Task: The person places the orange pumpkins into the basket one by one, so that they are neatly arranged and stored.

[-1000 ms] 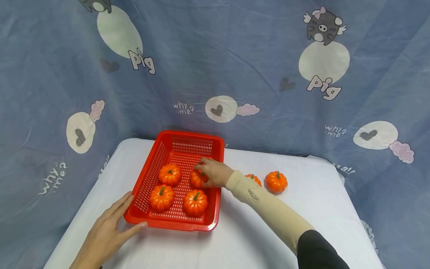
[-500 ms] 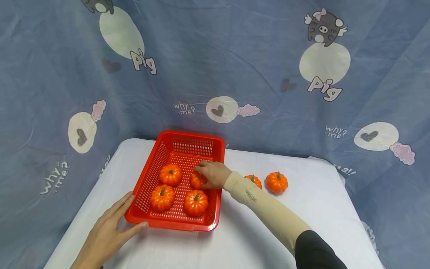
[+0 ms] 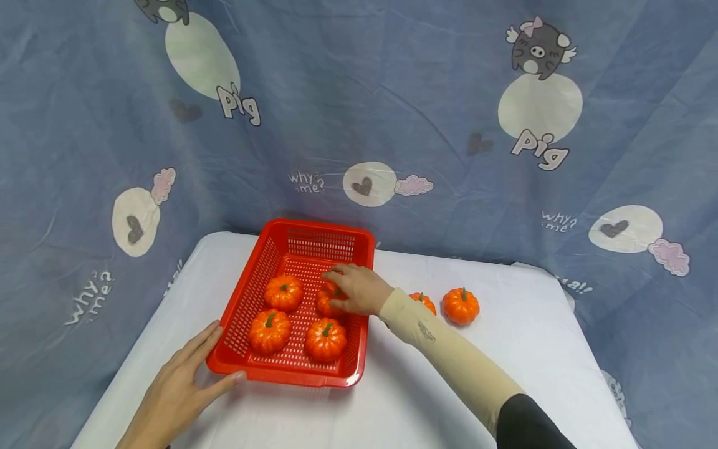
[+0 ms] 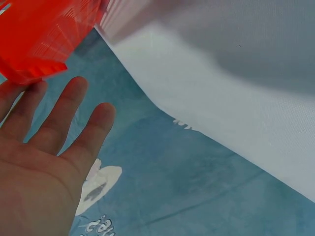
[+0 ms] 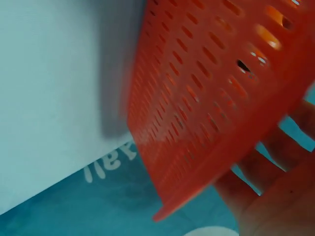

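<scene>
A red plastic basket (image 3: 291, 374) with slotted walls stands on the white table. Inside it several small orange pumpkins sit in two rows, such as the front-left pumpkin (image 3: 270, 331) and the front-right pumpkin (image 3: 325, 340). My right hand (image 3: 361, 290) reaches over the right wall, its spread fingers and thumb around the back-right pumpkin (image 3: 325, 302), partly hiding it. In the right wrist view the fingers (image 5: 261, 169) lie behind the basket wall. My left hand (image 3: 179, 386) rests at the basket's front-left corner, fingers straight along the rim and thumb apart; its fingertips (image 4: 76, 86) show below the basket.
Two more pumpkins lie on the table right of the basket: one (image 3: 461, 306) in full view, the other (image 3: 424, 302) partly hidden by the right sleeve (image 3: 449, 349). A blue printed cloth (image 3: 426, 125) hangs behind and beside the table (image 3: 538, 349).
The right hand's fingers and thumb have spread a little and risen off the back-right pumpkin, which stays in the basket. The left hand and basket have not moved.
</scene>
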`<move>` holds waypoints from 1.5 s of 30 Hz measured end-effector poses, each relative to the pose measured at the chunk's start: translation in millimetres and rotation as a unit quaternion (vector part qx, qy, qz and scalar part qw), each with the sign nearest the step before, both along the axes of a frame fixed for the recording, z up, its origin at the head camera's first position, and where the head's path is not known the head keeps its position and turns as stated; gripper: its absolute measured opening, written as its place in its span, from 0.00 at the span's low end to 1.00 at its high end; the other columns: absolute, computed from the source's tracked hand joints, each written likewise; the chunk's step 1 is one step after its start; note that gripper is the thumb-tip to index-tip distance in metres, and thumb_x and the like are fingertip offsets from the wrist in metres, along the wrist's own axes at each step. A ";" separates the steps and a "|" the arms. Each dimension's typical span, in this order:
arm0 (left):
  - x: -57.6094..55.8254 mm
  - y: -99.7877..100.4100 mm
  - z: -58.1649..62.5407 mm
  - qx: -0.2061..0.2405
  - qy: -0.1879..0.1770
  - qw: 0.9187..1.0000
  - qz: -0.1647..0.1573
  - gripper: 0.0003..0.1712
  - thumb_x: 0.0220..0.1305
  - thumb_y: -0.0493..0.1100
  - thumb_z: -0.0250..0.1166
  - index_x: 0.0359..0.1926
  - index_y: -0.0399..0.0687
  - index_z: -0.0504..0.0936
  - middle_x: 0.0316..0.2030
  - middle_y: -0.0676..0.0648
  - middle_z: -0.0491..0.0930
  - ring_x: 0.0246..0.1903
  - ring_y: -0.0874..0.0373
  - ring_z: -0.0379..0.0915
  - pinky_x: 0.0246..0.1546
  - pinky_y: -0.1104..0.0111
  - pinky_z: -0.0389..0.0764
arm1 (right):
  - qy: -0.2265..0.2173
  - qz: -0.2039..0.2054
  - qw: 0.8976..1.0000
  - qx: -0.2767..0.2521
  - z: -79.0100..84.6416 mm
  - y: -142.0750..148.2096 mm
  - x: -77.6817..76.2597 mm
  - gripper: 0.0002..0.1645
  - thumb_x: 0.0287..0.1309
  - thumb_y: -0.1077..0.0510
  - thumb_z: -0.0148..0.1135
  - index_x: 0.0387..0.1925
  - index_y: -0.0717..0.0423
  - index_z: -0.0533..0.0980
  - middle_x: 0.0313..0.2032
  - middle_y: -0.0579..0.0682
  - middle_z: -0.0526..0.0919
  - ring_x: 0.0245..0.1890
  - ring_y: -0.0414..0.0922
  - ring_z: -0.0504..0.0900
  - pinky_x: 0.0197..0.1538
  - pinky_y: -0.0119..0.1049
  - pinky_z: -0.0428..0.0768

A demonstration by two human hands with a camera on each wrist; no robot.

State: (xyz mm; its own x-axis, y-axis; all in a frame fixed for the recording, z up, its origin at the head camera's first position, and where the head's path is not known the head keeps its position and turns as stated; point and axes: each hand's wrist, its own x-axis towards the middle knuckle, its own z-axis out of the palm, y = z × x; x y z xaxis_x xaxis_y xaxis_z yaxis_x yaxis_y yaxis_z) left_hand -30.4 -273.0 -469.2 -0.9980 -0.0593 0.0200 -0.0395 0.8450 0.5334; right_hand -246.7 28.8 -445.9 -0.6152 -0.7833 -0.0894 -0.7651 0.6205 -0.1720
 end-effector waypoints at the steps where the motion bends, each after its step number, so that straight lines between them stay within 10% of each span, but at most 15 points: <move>1: -0.2 -0.1 0.0 -0.001 -0.001 1.000 0.001 0.65 0.51 0.77 0.68 0.79 0.47 0.57 0.76 0.41 0.59 0.68 0.33 0.59 0.59 0.29 0.65 | 0.008 0.002 1.000 -0.010 1.5 1.0 0.4 0.37 0.65 0.43 0.67 0.71 0.49 0.70 0.66 0.53 0.73 0.66 0.50 0.73 0.70 0.45 0.71; 19: -0.1 0.8 2.4 -0.001 -0.027 1.000 0.003 0.66 0.52 0.79 0.65 0.80 0.48 0.53 0.77 0.40 0.56 0.69 0.33 0.58 0.60 0.29 0.64 | 0.030 -0.072 0.971 -0.225 29.1 47.9 22.8 0.38 0.63 0.45 0.69 0.71 0.47 0.69 0.69 0.50 0.70 0.69 0.48 0.69 0.71 0.45 0.69; 30: 0.6 0.7 -0.5 0.002 0.003 1.000 0.000 0.63 0.53 0.76 0.68 0.80 0.49 0.55 0.76 0.41 0.58 0.68 0.34 0.60 0.57 0.29 0.66 | 0.045 -0.121 0.949 -0.287 26.3 96.8 29.6 0.39 0.63 0.45 0.70 0.71 0.50 0.69 0.69 0.49 0.70 0.68 0.48 0.69 0.69 0.49 0.73; 45: -2.0 1.1 0.9 -0.006 -0.060 0.998 0.007 0.69 0.50 0.82 0.63 0.81 0.48 0.51 0.77 0.38 0.54 0.69 0.32 0.57 0.60 0.28 0.63 | 0.049 -0.191 0.929 -0.314 18.2 149.7 32.6 0.38 0.62 0.50 0.72 0.71 0.50 0.69 0.68 0.49 0.71 0.69 0.48 0.69 0.72 0.51 0.68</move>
State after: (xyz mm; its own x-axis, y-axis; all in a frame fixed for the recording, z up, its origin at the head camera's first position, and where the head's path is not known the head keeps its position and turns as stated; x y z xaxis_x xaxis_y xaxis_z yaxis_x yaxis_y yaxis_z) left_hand -32.3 -271.9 -468.2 -0.9924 -0.0736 -0.0982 -0.1139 0.8497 0.5148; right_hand -214.1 178.5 -427.7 -0.8403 -0.3841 0.3826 -0.5403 0.6513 -0.5328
